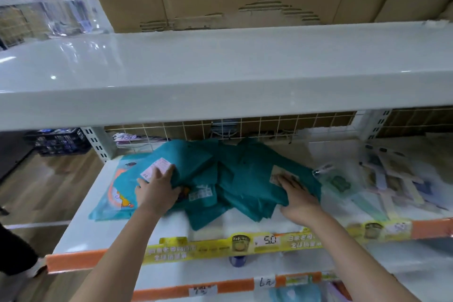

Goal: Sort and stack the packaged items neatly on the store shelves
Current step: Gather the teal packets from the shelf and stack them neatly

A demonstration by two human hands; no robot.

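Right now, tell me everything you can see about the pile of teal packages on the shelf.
The teal packages are flat, soft-looking packets in a loose, overlapping heap on the white shelf, fanned at odd angles, not squared. Some carry white labels; one at the left shows a cartoon print. The left hand grips the left part near a label; the right hand lies on the right part, fingers fairly straight.
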